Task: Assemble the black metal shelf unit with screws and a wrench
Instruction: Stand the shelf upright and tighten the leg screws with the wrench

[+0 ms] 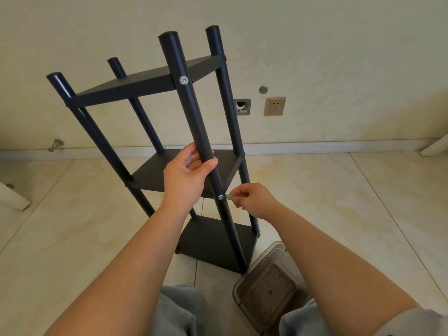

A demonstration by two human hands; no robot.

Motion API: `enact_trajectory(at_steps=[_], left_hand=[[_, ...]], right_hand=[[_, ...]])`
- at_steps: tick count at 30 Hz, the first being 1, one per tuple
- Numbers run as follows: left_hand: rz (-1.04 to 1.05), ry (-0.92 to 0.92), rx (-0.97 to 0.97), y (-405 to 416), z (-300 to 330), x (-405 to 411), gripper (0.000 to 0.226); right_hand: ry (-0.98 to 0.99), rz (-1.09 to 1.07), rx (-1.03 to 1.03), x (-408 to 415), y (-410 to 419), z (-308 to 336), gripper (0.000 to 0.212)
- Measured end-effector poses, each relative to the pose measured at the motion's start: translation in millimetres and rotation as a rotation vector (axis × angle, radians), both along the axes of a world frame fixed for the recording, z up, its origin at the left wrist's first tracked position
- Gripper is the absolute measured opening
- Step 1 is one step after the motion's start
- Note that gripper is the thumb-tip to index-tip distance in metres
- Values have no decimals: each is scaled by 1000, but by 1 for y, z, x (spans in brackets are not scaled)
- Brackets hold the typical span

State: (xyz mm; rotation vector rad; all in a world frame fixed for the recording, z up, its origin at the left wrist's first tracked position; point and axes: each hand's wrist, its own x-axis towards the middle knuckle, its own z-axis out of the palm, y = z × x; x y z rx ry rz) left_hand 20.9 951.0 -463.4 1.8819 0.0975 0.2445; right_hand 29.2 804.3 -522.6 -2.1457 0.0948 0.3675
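Note:
The black metal shelf unit (150, 86) stands upright on the tiled floor, with three shelves between round posts. My left hand (188, 177) grips the nearest post (191, 110) just above the middle shelf (150, 174). A silver screw (220, 197) sits in that post at middle-shelf height. My right hand (251, 200) pinches a small silver wrench (228, 196) whose tip reaches the screw from the right. Another screw (184, 80) shows in the same post at the top shelf.
A clear plastic container (266, 287) lies on the floor by my right knee, close to the shelf's base. A wall with a socket (274, 106) and an open wall box (242, 107) is behind. White furniture legs stand at far left (12, 197) and far right (436, 146).

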Motion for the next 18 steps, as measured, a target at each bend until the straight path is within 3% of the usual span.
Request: enact_trajectory(at_steps=[5, 13, 18], left_hand=[[5, 2, -9, 3, 0, 1, 40], [7, -4, -2, 3, 0, 0, 40], [1, -7, -21, 3, 0, 0, 42]], right_hand=[[11, 86, -76, -3, 4, -1, 12], [-125, -69, -46, 3, 4, 3, 24], [-119, -49, -52, 3, 6, 2, 24]])
